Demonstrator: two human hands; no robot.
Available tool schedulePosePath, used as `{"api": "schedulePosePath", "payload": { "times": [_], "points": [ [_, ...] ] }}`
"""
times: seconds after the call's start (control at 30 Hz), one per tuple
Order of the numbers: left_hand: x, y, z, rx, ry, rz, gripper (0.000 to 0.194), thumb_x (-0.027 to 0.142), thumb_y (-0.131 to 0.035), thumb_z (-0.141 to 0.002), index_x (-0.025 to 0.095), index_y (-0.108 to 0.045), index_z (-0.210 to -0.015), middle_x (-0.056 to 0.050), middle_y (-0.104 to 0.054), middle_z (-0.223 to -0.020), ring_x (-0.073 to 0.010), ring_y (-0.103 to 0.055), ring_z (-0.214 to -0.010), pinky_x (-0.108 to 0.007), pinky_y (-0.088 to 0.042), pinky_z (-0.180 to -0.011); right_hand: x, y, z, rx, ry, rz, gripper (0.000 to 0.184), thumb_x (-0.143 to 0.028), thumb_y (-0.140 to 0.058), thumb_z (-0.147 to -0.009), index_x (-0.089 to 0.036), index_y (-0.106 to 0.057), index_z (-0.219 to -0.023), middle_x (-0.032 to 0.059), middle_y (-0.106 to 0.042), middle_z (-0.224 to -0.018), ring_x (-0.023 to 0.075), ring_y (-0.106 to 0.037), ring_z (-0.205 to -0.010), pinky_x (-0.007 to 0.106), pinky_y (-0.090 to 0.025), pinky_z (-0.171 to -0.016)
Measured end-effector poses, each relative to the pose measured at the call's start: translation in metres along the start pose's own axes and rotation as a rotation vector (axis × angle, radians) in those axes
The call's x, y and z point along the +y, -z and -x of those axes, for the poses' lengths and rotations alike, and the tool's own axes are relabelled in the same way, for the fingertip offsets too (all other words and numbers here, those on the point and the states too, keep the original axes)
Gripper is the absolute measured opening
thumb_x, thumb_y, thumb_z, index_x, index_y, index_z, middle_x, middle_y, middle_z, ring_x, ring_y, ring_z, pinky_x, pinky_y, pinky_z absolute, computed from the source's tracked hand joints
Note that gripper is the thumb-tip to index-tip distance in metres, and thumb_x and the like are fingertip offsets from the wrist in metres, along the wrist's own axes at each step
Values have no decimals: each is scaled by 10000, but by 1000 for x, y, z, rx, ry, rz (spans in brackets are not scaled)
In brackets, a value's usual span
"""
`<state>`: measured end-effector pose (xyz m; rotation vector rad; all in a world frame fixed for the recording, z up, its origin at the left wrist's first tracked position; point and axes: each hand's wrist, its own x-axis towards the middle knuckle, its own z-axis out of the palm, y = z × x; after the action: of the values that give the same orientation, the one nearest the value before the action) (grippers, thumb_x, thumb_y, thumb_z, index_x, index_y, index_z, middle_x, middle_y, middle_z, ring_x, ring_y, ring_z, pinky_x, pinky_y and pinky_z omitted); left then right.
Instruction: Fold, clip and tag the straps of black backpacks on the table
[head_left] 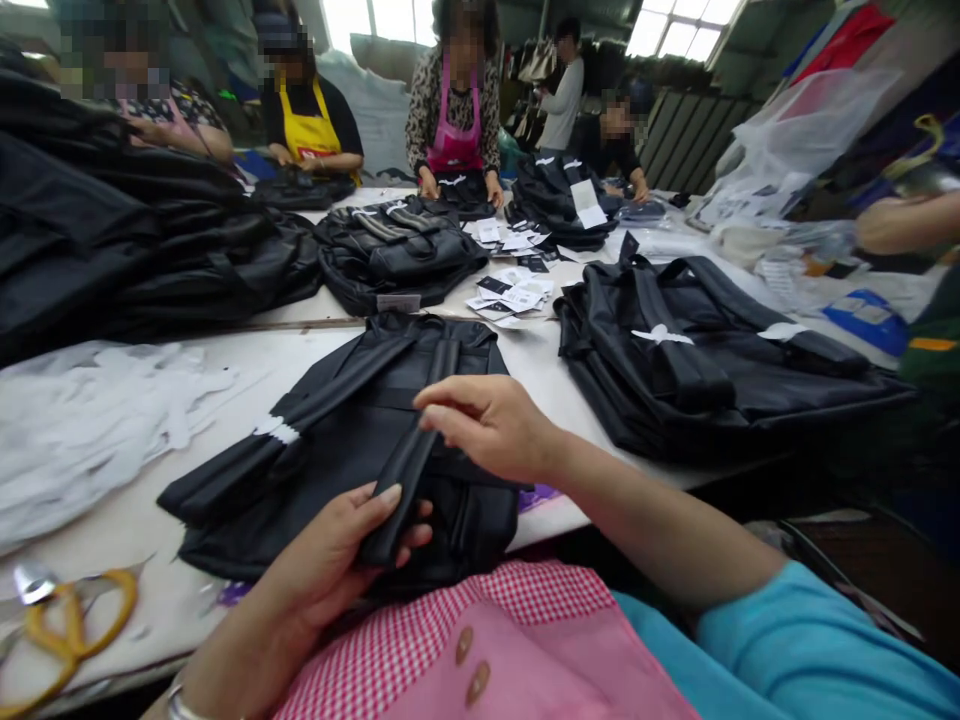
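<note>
A black backpack [337,440] lies on the table in front of me, its two padded shoulder straps on top. My left hand [375,530] is closed around the lower end of the nearer shoulder strap [409,470], thumb on top and fingers beneath. Higher up that strap, my right hand [480,420] has thumb and forefinger pinched at its edge; whatever is between the fingertips is too small to make out. The other shoulder strap [352,385] is folded and bound with a white band [276,430].
White strips [90,430] are heaped at left, with yellow-handled scissors [75,625] below. Stacked black backpacks [675,340] stand at right, a large black pile [112,230] at left. Paper tags [514,290] lie mid-table. Several people work across the table.
</note>
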<state>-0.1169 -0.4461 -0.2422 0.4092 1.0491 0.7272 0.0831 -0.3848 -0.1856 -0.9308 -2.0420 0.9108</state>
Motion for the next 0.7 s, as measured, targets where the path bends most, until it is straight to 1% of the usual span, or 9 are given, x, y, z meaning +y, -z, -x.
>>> {"api": "schedulePosePath", "payload": {
  "times": [0.1,0.17,0.2,0.27,0.33,0.43,0.53,0.63,0.7],
  "points": [
    [4,3,3,22,2,-28,280,238,-729,-790,95,-626,-1007,-131,-716,-937,-158,-699,-667,-167,-524,-460,47,0,13,-93,-225,31,233,-290,-518,-909,-154,-703,-949,29,-706,-854,124,-644,-692,238,-491,-649],
    [5,3,1,16,0,-24,274,251,-705,-814,93,-634,-1025,-140,-716,-975,-144,-696,-651,-153,-519,-446,63,-5,25,-211,-331,-9,269,-331,-504,-922,-152,-700,-962,31,-709,-833,117,-627,-616,239,-476,-595],
    [5,3,1,11,-2,-19,273,258,-688,-829,92,-636,-1040,-143,-716,-988,-135,-692,-640,-144,-512,-434,66,-9,29,-250,-348,-17,284,-352,-502,-926,-155,-698,-985,32,-713,-841,122,-628,-620,243,-475,-595],
    [4,4,0,-1,0,-2,276,268,-645,-862,89,-638,-1072,-150,-716,-1002,-121,-680,-609,-130,-487,-396,65,-16,34,-258,-323,46,287,-373,-528,-915,-167,-694,-1027,43,-718,-896,147,-645,-710,261,-483,-649],
    [4,5,0,-7,12,19,278,270,-601,-890,80,-638,-1090,-159,-718,-992,-111,-665,-573,-123,-460,-361,61,-21,33,-202,-251,178,261,-348,-577,-888,-170,-692,-1040,57,-709,-948,170,-641,-814,283,-481,-727],
    [5,7,3,-2,35,54,280,257,-562,-912,56,-636,-1092,-174,-722,-952,-102,-647,-534,-115,-433,-334,60,-26,27,-143,-129,316,243,-293,-607,-868,-161,-677,-1060,79,-682,-993,186,-618,-892,307,-470,-808],
    [6,10,6,-11,59,92,300,262,-549,-922,43,-623,-1113,-185,-723,-927,-105,-646,-524,-110,-421,-325,65,-32,24,-193,-23,386,282,-266,-633,-846,-171,-667,-1110,93,-668,-1064,208,-595,-988,326,-451,-877],
    [7,15,6,-50,92,136,332,282,-522,-939,40,-600,-1153,-204,-714,-980,-99,-646,-525,-106,-422,-333,67,-36,20,-279,-27,420,197,-224,-582,-871,-202,-713,-1016,62,-702,-963,202,-616,-935,314,-452,-851],
    [10,19,7,-84,99,143,356,299,-491,-954,43,-579,-1184,-217,-697,-1049,-91,-640,-521,-103,-409,-330,64,-36,15,-271,-55,401,198,-223,-536,-895,-215,-729,-938,45,-712,-897,195,-633,-877,308,-460,-817]
  ]
}}
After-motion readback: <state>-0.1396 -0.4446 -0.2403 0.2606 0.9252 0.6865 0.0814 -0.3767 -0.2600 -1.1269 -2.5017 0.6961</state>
